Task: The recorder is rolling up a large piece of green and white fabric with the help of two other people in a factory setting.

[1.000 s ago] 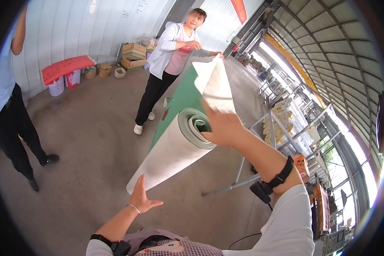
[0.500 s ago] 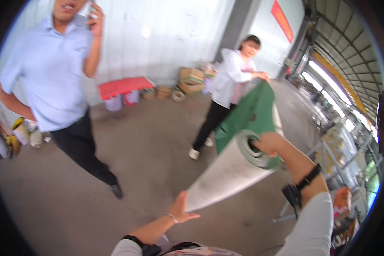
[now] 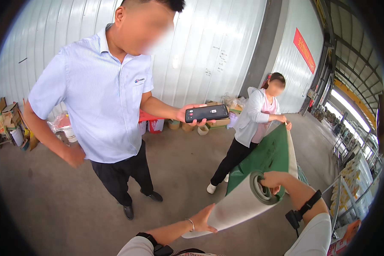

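Note:
A thick roll of sheet material (image 3: 239,208), pale outside and green inside, slants in front of me. My right hand (image 3: 272,181) grips its far end, fingers tucked into the rolled opening. Lower down, my left hand (image 3: 203,219) cups the pale side near the close end, thumb and fingers apart. From the roll a loose green flap (image 3: 264,151) stretches up to a person in a white jacket (image 3: 251,112), whose two hands pinch its upper edge. Another person in a light blue shirt (image 3: 99,98) stands at the left and holds out a black phone (image 3: 207,113).
Cardboard boxes (image 3: 219,123) and tubs line the ribbed white wall (image 3: 209,25). Clutter with a white bucket (image 3: 69,134) lies at the far left. Metal racking (image 3: 339,196) with stacked goods runs along the right. Grey concrete floor (image 3: 68,187) lies underfoot.
The person in blue has lowered the phone from the ear and now holds it out, appearing larger and further right. My hands keep their places on the roll; the view has shifted.

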Demonstrator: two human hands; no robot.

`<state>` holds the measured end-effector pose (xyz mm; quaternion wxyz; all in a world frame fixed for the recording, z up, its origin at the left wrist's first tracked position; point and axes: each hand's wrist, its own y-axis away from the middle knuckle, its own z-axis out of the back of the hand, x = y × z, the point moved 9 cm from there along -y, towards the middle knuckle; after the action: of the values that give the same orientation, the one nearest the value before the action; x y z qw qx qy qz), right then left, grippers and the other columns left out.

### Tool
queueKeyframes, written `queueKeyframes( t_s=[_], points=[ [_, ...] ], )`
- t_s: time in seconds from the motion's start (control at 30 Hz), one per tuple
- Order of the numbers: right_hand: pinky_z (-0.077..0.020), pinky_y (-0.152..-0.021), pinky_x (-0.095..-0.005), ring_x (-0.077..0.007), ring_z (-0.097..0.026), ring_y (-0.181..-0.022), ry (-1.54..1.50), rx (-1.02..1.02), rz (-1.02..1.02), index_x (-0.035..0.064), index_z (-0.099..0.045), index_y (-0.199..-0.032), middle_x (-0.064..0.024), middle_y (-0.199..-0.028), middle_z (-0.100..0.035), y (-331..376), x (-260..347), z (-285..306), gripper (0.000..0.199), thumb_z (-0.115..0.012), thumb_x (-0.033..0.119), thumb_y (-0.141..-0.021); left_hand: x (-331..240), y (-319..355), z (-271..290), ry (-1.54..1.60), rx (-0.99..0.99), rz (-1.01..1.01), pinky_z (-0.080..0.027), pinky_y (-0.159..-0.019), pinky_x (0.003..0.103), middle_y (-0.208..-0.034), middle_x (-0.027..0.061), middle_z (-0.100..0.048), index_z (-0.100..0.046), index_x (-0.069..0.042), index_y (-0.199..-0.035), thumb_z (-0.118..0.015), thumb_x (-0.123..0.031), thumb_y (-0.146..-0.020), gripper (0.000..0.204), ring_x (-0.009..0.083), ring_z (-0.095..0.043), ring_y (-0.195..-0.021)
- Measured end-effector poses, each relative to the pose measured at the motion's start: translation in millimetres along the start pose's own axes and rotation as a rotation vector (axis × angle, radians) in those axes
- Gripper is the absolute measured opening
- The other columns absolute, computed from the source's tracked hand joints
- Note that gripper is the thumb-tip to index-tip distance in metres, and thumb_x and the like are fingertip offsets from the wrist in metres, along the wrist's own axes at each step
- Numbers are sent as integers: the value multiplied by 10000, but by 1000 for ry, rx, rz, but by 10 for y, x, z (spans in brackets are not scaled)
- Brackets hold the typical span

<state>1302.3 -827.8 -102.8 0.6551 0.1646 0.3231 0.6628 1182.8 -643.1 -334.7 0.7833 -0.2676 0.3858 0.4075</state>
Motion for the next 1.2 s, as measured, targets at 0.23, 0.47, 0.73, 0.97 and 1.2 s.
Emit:
queueKeyframes(
  t_s=[0.23,0.47,0.73,0.97,1.2],
  points=[
    [-365,-1079,-485,-336,-444,-1324,323,-952,914,59,-357,-1471,-218,-1355,-500,617,710,486,885,-741,195,-685,-354,-255,230,124,-210,-24,-281,-1190,428,-1527,277,-287,-169,38,-1509,-937,-418,-589,1283,393,-293,-1443],
    [-458,-982,-449,-358,-559,-1161,331,-597,1076,99,-397,-1437,-171,-1207,-528,230,1080,124,828,-629,-71,-661,-85,-276,74,26,-512,142,-273,-1192,460,-1536,263,-285,-148,29,-1520,-952,-456,-535,1362,417,-290,-1436],
    [-532,-729,-439,-340,-644,-1012,497,-599,1242,133,-501,-1273,-148,-1083,-620,271,1232,63,587,-646,4,-719,-188,-191,42,70,-635,234,-294,-1186,412,-1495,269,-380,-178,68,-1511,-964,-402,-518,1351,384,-355,-1419],
    [-555,-673,-450,-366,-703,-779,-230,-46,452,-12,-415,-1361,-252,-872,-686,-16,571,403,536,-509,288,-926,-144,-335,524,218,-445,93,-269,-1194,402,-1528,263,-343,-140,53,-1533,-962,-412,-534,1374,373,-318,-1444],
    [-443,-1014,-487,-359,-544,-1241,683,-1217,994,50,-303,-1522,-267,-1349,-525,472,611,623,753,-631,241,-872,-165,-448,272,12,-384,156,-237,-1210,402,-1588,253,-212,-66,12,-1556,-916,-490,-609,1368,362,-231,-1484]
  ],
)
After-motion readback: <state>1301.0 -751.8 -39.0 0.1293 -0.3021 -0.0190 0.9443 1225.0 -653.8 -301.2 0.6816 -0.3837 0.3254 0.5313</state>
